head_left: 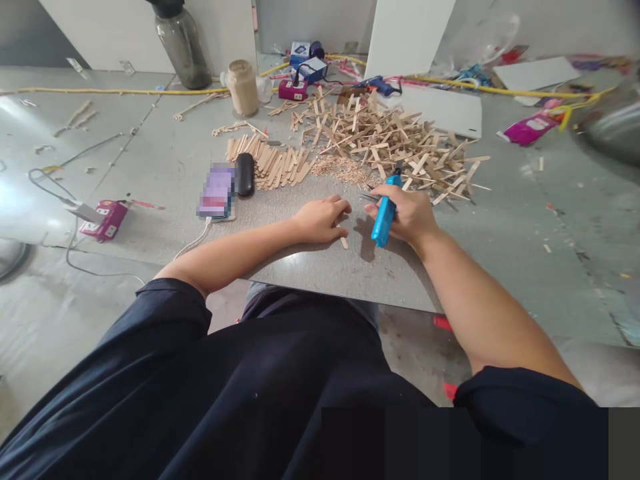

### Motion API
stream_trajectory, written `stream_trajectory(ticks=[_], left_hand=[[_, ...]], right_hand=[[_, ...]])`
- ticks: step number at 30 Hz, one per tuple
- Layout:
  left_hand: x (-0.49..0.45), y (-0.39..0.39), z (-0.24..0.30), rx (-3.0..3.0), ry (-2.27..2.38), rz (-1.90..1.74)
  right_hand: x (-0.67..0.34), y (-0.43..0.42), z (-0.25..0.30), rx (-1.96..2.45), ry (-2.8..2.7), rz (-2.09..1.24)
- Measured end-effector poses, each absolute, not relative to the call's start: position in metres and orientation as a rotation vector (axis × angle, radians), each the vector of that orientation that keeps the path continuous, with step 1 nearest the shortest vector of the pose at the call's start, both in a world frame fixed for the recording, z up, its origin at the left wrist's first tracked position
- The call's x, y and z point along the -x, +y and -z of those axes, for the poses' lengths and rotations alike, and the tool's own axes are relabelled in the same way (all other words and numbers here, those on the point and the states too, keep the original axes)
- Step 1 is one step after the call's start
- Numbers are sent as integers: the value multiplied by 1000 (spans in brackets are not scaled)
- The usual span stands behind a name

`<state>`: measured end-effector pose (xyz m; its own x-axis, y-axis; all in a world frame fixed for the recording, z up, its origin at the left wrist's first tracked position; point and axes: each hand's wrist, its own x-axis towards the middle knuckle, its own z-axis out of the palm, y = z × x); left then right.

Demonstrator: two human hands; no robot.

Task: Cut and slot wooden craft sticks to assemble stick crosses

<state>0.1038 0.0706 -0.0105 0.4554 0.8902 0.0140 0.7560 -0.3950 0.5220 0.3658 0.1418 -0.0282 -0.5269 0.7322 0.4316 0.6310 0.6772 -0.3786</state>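
My right hand [407,213] is closed around a blue hand tool [385,212] with a metal tip that points left. My left hand [320,219] rests on the grey board [310,267], fingers curled and pressing a small wooden stick [344,241] against it. The tool's tip meets the fingertips of my left hand. Just beyond both hands lies a heap of cut and glued wooden sticks [390,137], with a patch of sawdust [345,170] in front of it.
A row of flat sticks [273,163], a black case [245,175] and a phone [217,192] lie left of the hands. A pink power strip [105,220], a dark bottle [183,47], a beige jar [243,87], a glue gun [380,85] and white boards [445,110] sit farther off.
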Motion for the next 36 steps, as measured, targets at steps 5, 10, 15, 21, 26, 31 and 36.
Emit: stream_trajectory(ticks=[5, 10, 15, 21, 26, 31, 36], left_hand=[[-102, 73, 10, -2352, 1335, -371], [-101, 72, 6, -2414, 1325, -353], [-103, 71, 6, -2459, 1346, -330], [-104, 70, 6, -2516, 1404, -315], [-103, 71, 6, -2568, 1394, -283], [-105, 67, 5, -2610, 1410, -268], [-106, 65, 2, -2633, 1448, -221]], right_hand=[[-360, 142, 29, 1007, -2423, -187], [-355, 142, 37, 940, -2493, -139], [-362, 149, 54, 924, -2520, -83], [-370, 161, 78, 891, -2580, -74], [-372, 166, 85, 789, -2649, -45], [-370, 164, 79, 684, -2682, -13], [-361, 151, 62, 587, -2654, 11]])
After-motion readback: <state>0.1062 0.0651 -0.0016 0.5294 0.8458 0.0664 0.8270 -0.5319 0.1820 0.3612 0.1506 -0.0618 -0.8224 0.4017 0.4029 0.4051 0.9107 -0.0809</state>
